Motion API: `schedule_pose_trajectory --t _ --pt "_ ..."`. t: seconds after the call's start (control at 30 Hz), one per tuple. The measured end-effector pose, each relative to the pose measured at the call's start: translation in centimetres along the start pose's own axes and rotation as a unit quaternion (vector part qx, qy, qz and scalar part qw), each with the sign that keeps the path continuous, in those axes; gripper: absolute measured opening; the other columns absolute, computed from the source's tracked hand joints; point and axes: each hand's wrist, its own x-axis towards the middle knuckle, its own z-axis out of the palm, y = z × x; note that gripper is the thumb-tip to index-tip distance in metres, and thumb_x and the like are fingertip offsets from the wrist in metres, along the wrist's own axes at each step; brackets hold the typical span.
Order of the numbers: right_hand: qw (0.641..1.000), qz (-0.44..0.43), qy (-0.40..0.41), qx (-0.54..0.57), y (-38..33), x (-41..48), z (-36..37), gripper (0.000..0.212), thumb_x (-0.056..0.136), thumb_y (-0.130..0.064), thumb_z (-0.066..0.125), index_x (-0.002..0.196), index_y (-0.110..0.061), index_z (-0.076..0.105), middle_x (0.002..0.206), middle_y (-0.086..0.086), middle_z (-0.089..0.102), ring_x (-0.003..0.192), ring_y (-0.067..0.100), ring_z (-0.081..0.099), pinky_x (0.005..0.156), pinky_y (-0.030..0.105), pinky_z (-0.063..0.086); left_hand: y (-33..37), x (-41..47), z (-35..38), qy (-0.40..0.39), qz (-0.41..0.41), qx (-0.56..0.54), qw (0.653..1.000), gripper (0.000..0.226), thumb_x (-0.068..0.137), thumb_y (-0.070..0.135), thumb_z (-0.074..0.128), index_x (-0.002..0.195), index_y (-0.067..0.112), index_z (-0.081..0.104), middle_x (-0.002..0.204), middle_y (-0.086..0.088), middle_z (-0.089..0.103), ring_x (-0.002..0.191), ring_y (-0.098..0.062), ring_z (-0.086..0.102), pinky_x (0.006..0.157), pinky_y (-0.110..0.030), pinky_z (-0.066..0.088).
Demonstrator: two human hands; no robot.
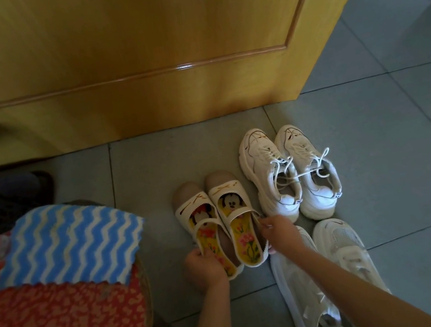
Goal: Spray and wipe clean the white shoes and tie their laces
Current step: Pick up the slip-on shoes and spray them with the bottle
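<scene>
Both hands are busy with a pair of cartoon-lined slip-on shoes [220, 220] at the lower centre of the frame. The left hand [205, 266] curls around the heel end of the left one, and the right hand [276, 234] pinches the side edge of the right one near its strap. Neither hand is free.

The laced white sneakers [291, 176] stand on the tiled floor [409, 158] just up and to the right of the hands, side by side and touching. Their long axis runs up the frame, toes toward the wooden door [130, 48] and heels toward the person. Their laces [307, 167] lie loose across the openings. The right hand is clearly the nearer, its knuckles just below the heel of the left sneaker.

A second white pair [344, 250] lies at lower right, partly under the right forearm. A blue-and-white wavy cloth [70, 243] rests at lower left, well apart from the sneakers; I see no spray bottle.
</scene>
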Motion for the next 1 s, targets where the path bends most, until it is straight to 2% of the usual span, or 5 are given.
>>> schedule_pose_trajectory --t 0.17,0.6,0.7,0.87,1.0 --pt "1.0 -0.003 -0.001 0.017 -0.1 -1.4 -1.2 0.028 0.098 -0.017 0.042 0.105 -0.01 0.068 0.076 0.011 0.067 0.068 0.029 0.07 0.071 0.036 0.059 0.0 -1.1 -0.5 -0.002 0.036 -0.023 0.999 0.021 0.089 0.01 0.057 0.073 0.0 0.067 0.073 -0.015 0.067 0.06 -0.021 0.056 0.045 -0.022 0.032" --pt "0.989 -0.075 0.072 0.103 -2.1 -11.7 -9.6 0.025 0.096 -0.01 0.048 0.107 -0.011 0.07 0.081 0.008 0.069 0.053 0.007 0.066 0.051 0.02 0.055 5.6 -11.2 -7.3 -0.034 0.171 -0.073 0.982 0.029 0.088 0.013 0.06 0.06 0.021 0.056 0.06 0.0 0.061 0.059 -0.016 0.06 0.059 -0.036 0.052" --pt "0.981 -0.114 0.09 0.126 -3.6 -14.9 -12.1 0.024 0.095 -0.007 0.05 0.101 -0.013 0.072 0.078 0.009 0.07 0.054 0.013 0.068 0.057 0.029 0.059 7.9 -13.5 -10.0 -0.038 0.219 -0.067 0.973 0.023 0.087 0.016 0.062 0.064 0.022 0.059 0.064 0.002 0.064 0.061 -0.013 0.062 0.061 -0.036 0.056" --pt "0.968 -0.17 0.116 0.145 -7.4 -19.2 -14.6 0.021 0.09 0.001 0.05 0.083 0.016 0.063 0.071 0.029 0.063 0.053 0.019 0.064 0.055 0.031 0.057 11.6 -16.5 -16.3 -0.008 0.314 -0.056 0.948 0.01 0.087 0.017 0.063 0.078 0.017 0.069 0.065 0.007 0.061 0.058 -0.003 0.057 0.05 -0.022 0.048" --pt "0.956 -0.219 0.107 0.166 -11.4 -23.0 -14.6 0.02 0.089 0.002 0.051 0.087 0.02 0.059 0.071 0.037 0.056 0.048 0.016 0.063 0.057 0.035 0.055 12.6 -17.5 -22.2 0.031 0.343 -0.071 0.936 0.013 0.086 0.018 0.065 0.092 0.009 0.072 0.069 0.006 0.059 0.057 0.0 0.051 0.056 -0.024 0.046"
